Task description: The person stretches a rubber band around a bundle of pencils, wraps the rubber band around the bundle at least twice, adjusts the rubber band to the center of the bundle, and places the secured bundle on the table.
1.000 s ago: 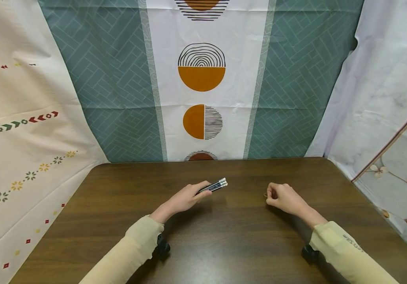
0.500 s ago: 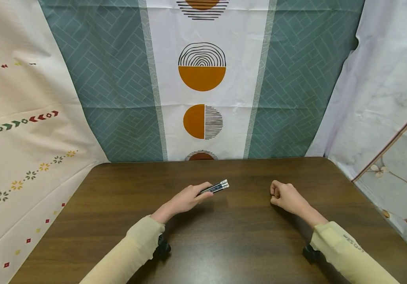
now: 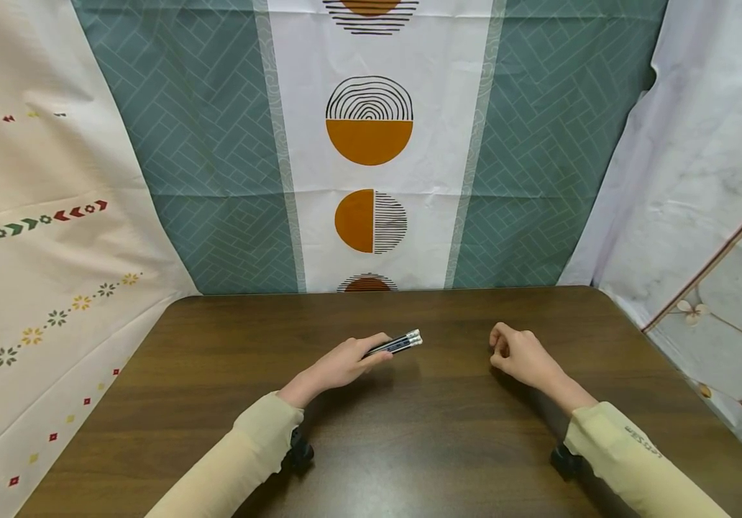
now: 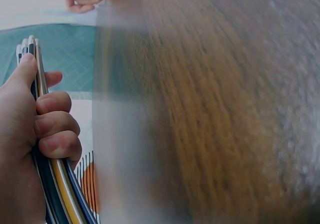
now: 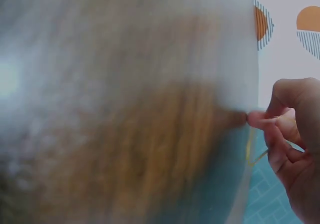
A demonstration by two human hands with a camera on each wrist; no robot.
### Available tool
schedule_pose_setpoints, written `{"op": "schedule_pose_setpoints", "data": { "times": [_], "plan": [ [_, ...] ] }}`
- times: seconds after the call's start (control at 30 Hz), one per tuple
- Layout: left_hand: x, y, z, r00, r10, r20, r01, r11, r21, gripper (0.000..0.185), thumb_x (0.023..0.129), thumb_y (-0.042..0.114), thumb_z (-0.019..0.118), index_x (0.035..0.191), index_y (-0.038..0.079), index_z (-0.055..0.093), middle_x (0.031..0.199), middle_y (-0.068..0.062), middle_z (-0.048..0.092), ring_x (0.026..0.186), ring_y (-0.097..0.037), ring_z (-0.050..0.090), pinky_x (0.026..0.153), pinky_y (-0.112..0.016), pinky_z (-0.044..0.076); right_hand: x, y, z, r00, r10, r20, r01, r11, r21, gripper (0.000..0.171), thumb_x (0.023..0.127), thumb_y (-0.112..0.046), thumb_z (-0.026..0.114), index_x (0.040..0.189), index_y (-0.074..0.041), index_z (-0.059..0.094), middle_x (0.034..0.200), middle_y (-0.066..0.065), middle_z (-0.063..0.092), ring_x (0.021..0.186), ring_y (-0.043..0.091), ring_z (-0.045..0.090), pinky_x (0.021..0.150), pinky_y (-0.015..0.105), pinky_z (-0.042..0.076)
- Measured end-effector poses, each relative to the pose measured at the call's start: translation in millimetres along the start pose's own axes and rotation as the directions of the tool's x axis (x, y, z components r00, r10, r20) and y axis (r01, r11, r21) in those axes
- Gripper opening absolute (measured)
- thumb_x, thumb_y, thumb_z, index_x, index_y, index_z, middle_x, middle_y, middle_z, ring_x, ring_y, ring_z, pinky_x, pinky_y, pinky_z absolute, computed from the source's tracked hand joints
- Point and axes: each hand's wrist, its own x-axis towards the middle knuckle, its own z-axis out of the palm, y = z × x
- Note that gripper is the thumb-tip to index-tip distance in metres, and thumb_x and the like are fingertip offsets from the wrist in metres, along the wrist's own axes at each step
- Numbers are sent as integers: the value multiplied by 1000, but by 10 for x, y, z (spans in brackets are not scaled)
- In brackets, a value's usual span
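While the left hand (image 3: 337, 363) grips a bundle of pencils (image 3: 397, 344), pale ends toward the right hand (image 3: 522, 357), the latter, well apart, pinches a thin yellow band (image 5: 249, 151) above the desk (image 3: 436, 424).

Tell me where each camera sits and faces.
Head: on the head, facing forward and down; brown wooden table, left hand, right hand, cream sleeves.
Left wrist: worn there, facing the left hand gripping striped, white-tipped pencils.
Right wrist: worn there, facing the right hand pinching a thin yellow band.
Head and left wrist share both hands.
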Motion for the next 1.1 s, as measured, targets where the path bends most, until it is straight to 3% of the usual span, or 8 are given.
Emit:
{"op": "schedule_pose_setpoints", "data": {
  "times": [0.27, 0.47, 0.77, 1.1],
  "plan": [
    [6, -4, 18, 1000, 6, 0, -6, 1000, -8, 25, 102, 44, 49, 120, 28, 56, 73, 7, 44, 61, -5, 41, 58, -22, 36, 56, -78, 6, 999, -9, -37, 11, 998, 66, 11, 85, -3, 67, 87, -12, 61, 81, 2, 75, 70, 10, 67, 60, 22, 45],
    [2, 9, 19, 1000, 2, 5, -2, 1000, -10, 27, 102, 44, 49, 121, 27, 56, 73, 6, 44, 61, -5, 41, 59, -22, 36, 72, -123, 34, 999, -15, -50, 18, 998, 58, 14, 82, -1, 69, 85, -11, 59, 76, -1, 69, 66, 6, 58, 60, 22, 43],
    [5, 29, 23, 1000, 1, 19, -1, 1000, -17, 30, 101, 48, 47, 122, 28, 55, 75, 7, 45, 62, -5, 41, 60, -21, 36, 58, -228, 49, 1000, 23, 4, -23, 999, 22, 17, 84, -9, 67, 80, -16, 52, 65, -6, 50, 55, 4, 41, 52, 21, 33],
    [22, 74, 31, 1000, 13, 22, -13, 1000, -24, 29, 102, 46, 48, 122, 26, 56, 76, 7, 46, 63, -4, 42, 60, -21, 37, 85, -361, 93, 999, -34, -37, 34, 999, 10, 19, 84, -17, 71, 72, -27, 60, 58, -13, 42, 53, 1, 37, 49, 21, 28]
  ]
}}
